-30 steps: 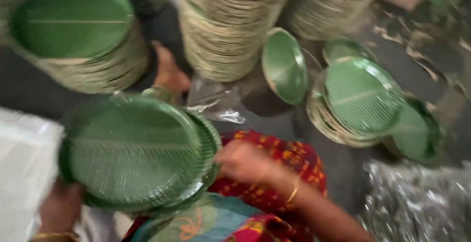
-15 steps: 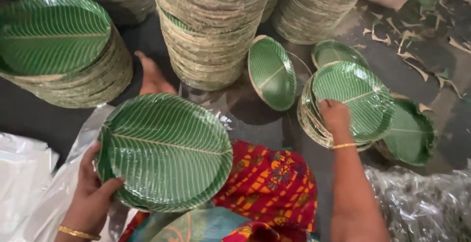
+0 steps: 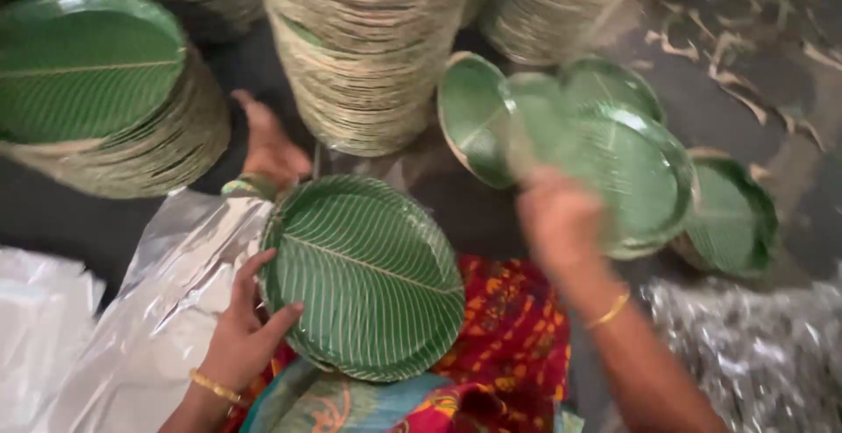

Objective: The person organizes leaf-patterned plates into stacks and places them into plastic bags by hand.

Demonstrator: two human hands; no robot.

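Green leaf plates (image 3: 364, 275), left hand (image 3: 241, 332) fingers clamping rim, right hand (image 3: 561, 222) gripping plate (image 3: 631, 170) (blurred)

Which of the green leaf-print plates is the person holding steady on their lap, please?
The large ribbed plate at the centre, gripped at its edge by the left hand. The others sit in stacks or blur beside the right hand.

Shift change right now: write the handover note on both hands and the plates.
Left hand: grips the lower left rim of the green leaf plate on the lap.
Right hand: blurred, lifting a plate above the low stack on the right.
Done: plates gathered on the lap.
Left: tall stacks behind; plastic sheet lies at left.
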